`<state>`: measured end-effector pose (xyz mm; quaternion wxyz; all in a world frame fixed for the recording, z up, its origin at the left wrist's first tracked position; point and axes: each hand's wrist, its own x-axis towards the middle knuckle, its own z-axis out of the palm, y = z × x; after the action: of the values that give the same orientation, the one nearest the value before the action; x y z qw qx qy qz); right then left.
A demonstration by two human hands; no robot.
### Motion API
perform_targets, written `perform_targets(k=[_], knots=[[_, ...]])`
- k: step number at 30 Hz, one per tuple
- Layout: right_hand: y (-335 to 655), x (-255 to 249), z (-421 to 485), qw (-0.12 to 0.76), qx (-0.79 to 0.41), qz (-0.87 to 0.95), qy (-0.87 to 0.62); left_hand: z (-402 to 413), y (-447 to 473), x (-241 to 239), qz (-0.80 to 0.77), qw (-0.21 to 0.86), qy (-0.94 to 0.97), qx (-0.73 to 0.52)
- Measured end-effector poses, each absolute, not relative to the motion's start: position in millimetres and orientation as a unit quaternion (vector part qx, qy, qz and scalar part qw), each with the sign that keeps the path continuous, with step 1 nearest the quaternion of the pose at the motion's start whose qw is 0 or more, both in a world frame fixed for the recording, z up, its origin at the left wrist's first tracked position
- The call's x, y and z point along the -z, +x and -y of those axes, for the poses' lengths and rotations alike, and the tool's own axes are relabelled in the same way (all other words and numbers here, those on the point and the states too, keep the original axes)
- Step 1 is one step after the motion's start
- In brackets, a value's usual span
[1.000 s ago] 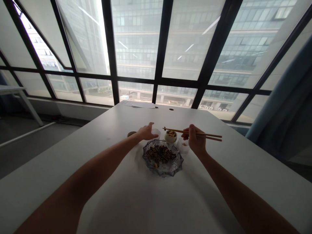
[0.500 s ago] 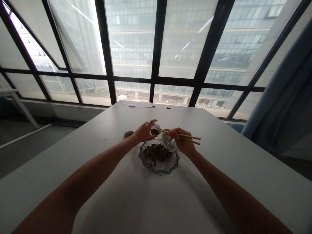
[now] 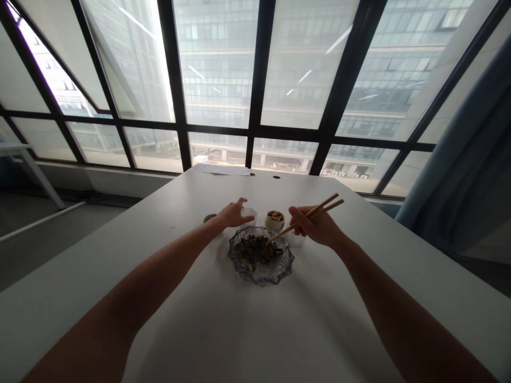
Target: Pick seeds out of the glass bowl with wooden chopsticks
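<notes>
A scalloped glass bowl [image 3: 279,267] of dark seeds sits in the middle of the white table [image 3: 239,330]. My right hand [image 3: 316,227] is closed on a pair of wooden chopsticks [image 3: 319,209], whose tips dip into the bowl's seeds. My left hand [image 3: 235,214] rests behind the bowl with its fingers round a small clear cup [image 3: 249,215]. A small white cup [image 3: 275,219] with pale pieces in it stands between my hands. Another small cup [image 3: 296,240] is half hidden under my right hand.
A small brown dish [image 3: 208,217] lies left of my left hand. Papers [image 3: 223,170] lie at the table's far edge, near a round hole [image 3: 276,176]. Large windows with dark frames stand behind. A blue curtain [image 3: 467,159] hangs at the right.
My right hand swung the chopsticks from the small cups behind the bowl, turned their tips down and lowered them into the seeds in the glass bowl. My left hand stayed by the clear cup.
</notes>
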<state>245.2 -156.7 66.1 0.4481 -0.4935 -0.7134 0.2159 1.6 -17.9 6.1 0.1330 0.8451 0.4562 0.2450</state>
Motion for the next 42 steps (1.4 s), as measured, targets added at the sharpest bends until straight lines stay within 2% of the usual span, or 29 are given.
perform_targets(k=[3,8,13,17,27,31,34,39,42], knots=[[245.7,-65.2,156.3,0.412,-0.206,0.737,-0.495,25.7,-16.4,-7.2,-0.436,0.115,0.849,-0.276],[239.8,-55.9,147.5,0.442,-0.213,0.695,-0.525,43.2,-67.4,7.4,-0.47,0.057,0.813,-0.339],[235.5,-49.7,142.9,0.465,-0.23,0.658,-0.546,52.1,-103.5,38.9,-0.511,0.13,0.755,-0.39],[237.5,-56.4,147.1,0.469,-0.242,0.649,-0.548,54.6,-107.6,52.9,-0.513,0.192,0.745,-0.381],[250.4,-58.8,138.6,0.556,-0.279,0.59,-0.515,58.2,-101.5,52.7,-0.503,0.176,0.759,-0.373],[253.1,-55.6,140.0,0.609,-0.145,0.576,-0.525,59.6,-100.5,51.4,-0.504,0.178,0.757,-0.375],[255.0,-51.4,141.6,0.586,-0.043,0.605,-0.537,60.1,-100.0,50.7,-0.504,0.181,0.756,-0.376],[257.6,-46.1,138.7,0.531,-0.008,0.631,-0.566,59.6,-99.7,50.9,-0.505,0.183,0.757,-0.372],[257.0,-49.4,139.4,0.538,-0.014,0.626,-0.565,59.3,-99.6,51.4,-0.501,0.182,0.757,-0.377]])
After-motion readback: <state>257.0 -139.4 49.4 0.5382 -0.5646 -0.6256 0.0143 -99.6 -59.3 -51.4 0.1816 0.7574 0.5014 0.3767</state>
